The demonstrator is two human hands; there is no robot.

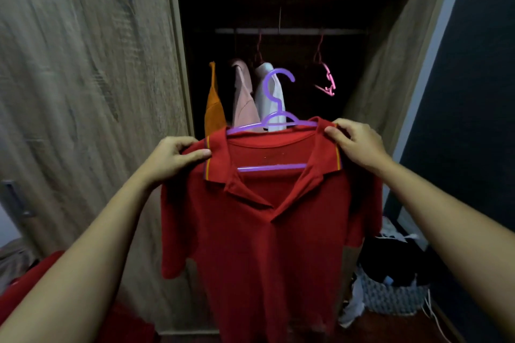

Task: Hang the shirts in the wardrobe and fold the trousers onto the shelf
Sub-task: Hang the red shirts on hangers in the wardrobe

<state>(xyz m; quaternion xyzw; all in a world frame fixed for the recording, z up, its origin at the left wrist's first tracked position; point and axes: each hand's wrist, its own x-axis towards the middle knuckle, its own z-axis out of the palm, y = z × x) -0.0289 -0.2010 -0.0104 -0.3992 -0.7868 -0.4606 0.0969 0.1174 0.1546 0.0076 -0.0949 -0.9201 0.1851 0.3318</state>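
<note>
Here the red shirt [267, 231] hangs on the purple hanger [276, 120], held up before the open wardrobe; left hand [172, 157] and right hand [355, 142] each pinch a shoulder; the rail [292, 31] lies above and beyond the hook, crosswise, both hands equally near.

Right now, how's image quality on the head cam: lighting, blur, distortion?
Head view: dim overall; the wardrobe interior is nearly black, so the rail barely shows. The red shirt, purple hanger and both hands, left hand and right hand, are lit and fairly sharp. Wide-angle bending curves the door and stretches the forearms at the edges. No glare.
</note>
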